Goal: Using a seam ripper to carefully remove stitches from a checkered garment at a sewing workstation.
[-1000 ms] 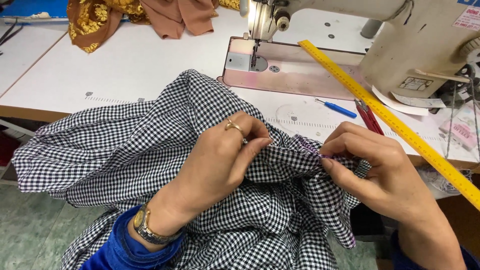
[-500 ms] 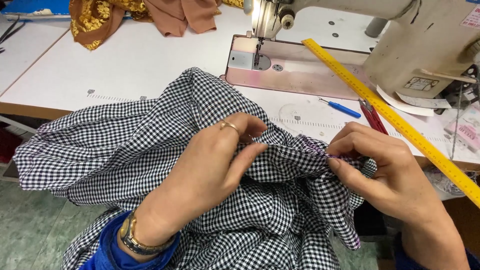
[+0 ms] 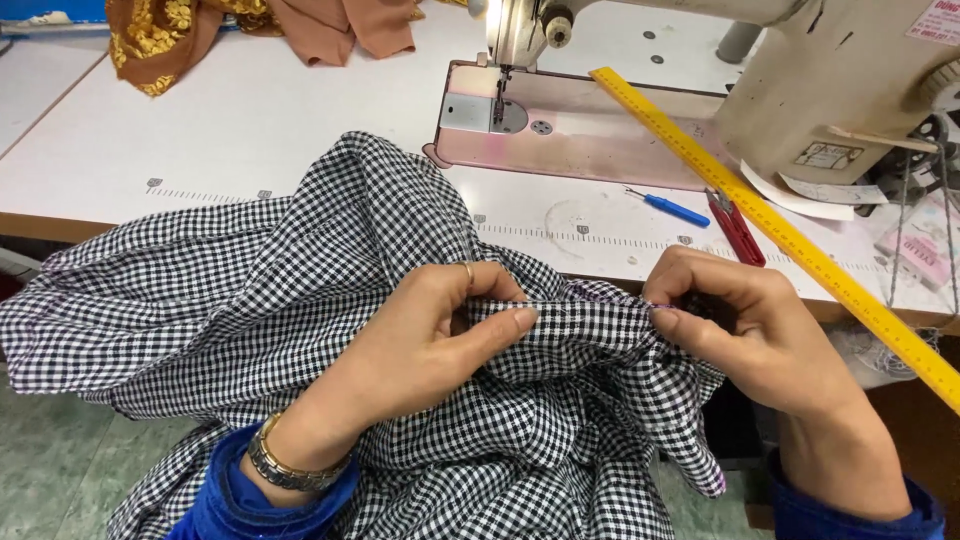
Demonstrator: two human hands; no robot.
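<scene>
- Left hand (image 3: 430, 335) pinched a fold of the black-and-white checked fabric (image 3: 300, 290) between thumb and fingers; ring on one finger, metal watch (image 3: 285, 468) at the wrist, blue sleeve (image 3: 225, 500) below.
- Right hand (image 3: 760, 335) pinched the same fold a little further right – thumb and forefinger closed on the edge.
- Short stretch of the fold was held taut between the two hands, near the front edge of the white table (image 3: 200, 120).
- Rest of the fabric lay bunched, partly on the table, partly hanging off toward the person's lap.
- Sewing machine (image 3: 800, 80) stood at the back right, its pinkish bed (image 3: 560, 140) just behind the fabric.
- Yellow ruler (image 3: 780, 225) lay diagonally across bed and table – well right of the fabric.
- Blue-handled tool (image 3: 672, 208) and red tool (image 3: 735, 228) lay just beside the ruler, apart from both hands.
- Brown and gold cloth (image 3: 260, 25) sat at the table's far edge.
</scene>
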